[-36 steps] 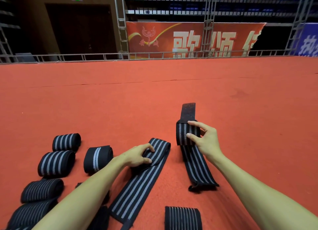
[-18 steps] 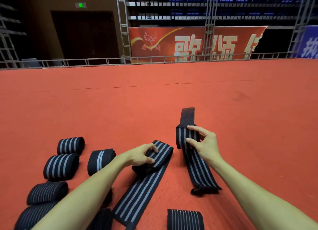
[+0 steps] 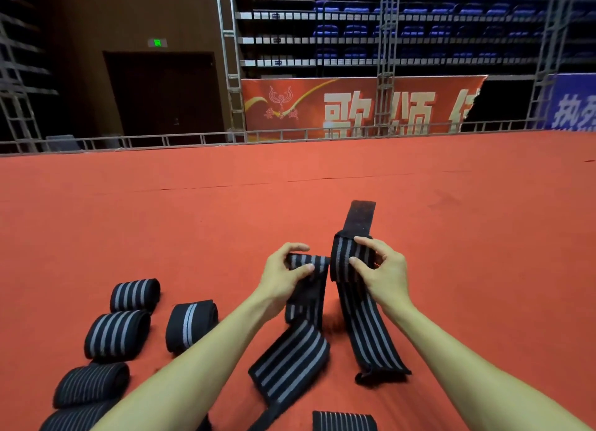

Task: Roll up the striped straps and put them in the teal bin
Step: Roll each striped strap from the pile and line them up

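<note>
Two black straps with grey stripes lie unrolled on the red carpet in front of me. My left hand (image 3: 283, 275) grips the far end of the left strap (image 3: 290, 363) and holds it lifted off the carpet. My right hand (image 3: 380, 272) pinches the folded upper part of the right strap (image 3: 367, 334), whose plain black end tab (image 3: 359, 217) sticks up beyond my fingers. Its lower end rests on the carpet. No teal bin is in view.
Several rolled striped straps lie at the lower left, among them one (image 3: 135, 293), another (image 3: 117, 334) and a third (image 3: 192, 324). One more roll (image 3: 343, 421) sits at the bottom edge. Red carpet (image 3: 483, 237) stretches ahead to a metal railing (image 3: 193, 138).
My left hand has lifted its strap end off the carpet and drawn it right, toward the right hand. The right hand keeps hold of its strap. My head has tilted up a little.
</note>
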Available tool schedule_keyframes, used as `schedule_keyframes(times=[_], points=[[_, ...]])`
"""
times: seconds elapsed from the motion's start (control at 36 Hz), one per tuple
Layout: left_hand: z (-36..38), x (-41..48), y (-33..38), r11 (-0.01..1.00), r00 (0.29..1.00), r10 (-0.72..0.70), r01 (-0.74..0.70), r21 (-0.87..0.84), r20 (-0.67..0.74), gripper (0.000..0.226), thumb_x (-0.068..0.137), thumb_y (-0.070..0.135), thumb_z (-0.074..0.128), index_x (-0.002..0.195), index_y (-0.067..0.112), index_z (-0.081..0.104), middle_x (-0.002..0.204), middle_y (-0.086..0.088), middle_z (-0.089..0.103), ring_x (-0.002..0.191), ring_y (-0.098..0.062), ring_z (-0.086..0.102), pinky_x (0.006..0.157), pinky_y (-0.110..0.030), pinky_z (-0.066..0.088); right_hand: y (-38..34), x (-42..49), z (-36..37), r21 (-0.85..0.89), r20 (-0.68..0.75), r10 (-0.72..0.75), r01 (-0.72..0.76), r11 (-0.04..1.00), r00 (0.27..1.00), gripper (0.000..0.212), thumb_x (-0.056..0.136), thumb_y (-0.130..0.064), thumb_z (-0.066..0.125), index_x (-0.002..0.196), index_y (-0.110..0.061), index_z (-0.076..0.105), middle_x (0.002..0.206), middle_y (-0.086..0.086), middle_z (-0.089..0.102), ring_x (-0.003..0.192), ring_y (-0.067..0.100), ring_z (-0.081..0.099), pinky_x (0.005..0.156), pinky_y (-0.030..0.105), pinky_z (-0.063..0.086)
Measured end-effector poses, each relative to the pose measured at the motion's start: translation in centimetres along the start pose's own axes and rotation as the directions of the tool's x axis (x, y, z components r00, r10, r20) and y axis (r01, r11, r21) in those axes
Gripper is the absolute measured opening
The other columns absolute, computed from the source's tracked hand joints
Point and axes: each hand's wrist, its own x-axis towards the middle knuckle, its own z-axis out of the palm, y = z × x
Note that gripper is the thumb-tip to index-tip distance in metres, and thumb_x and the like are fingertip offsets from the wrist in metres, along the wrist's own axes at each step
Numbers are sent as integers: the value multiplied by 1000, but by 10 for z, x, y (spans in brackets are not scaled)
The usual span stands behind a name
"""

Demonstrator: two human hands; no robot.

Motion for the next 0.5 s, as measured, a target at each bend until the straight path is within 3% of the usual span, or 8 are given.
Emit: schedule_keyframes(times=[0.17, 0.36, 0.42, 0.5], points=[[24, 7, 32, 919, 986, -64, -1, -395, -152, 27, 92, -10, 59, 103, 15, 65, 85, -9, 67, 74, -18, 66, 69, -29, 58, -24, 15, -3, 49, -84, -4, 8, 999, 996, 38, 78, -14, 83, 112, -26, 73, 115, -8, 70, 115, 13, 64, 100, 45, 50], [42, 14, 62, 818, 985, -52, -53, -573, -165, 32, 96, -14, 46, 106, 12, 61, 95, -13, 66, 82, -21, 65, 85, -38, 54, -45, 27, -9, 109, -98, -30, 40, 993, 995, 41, 75, -21, 86, 113, -30, 72, 115, -9, 71, 111, 13, 66, 97, 45, 53], [45, 13, 66, 800, 982, -53, -65, -597, -179, 32, 96, -14, 46, 106, 12, 61, 96, -12, 66, 82, -21, 65, 84, -37, 55, -49, 28, -10, 115, -96, -45, 56, 992, 994, 43, 74, -22, 86, 115, -28, 72, 115, -9, 70, 111, 12, 66, 97, 45, 53], [49, 11, 68, 766, 975, -79, -73, -639, -207, 31, 96, -13, 48, 103, 13, 62, 99, -15, 65, 84, -23, 65, 85, -40, 55, -49, 27, -11, 135, -89, -49, 61, 989, 995, 53, 66, -43, 83, 117, -31, 71, 120, -6, 70, 116, 14, 64, 99, 46, 52]])
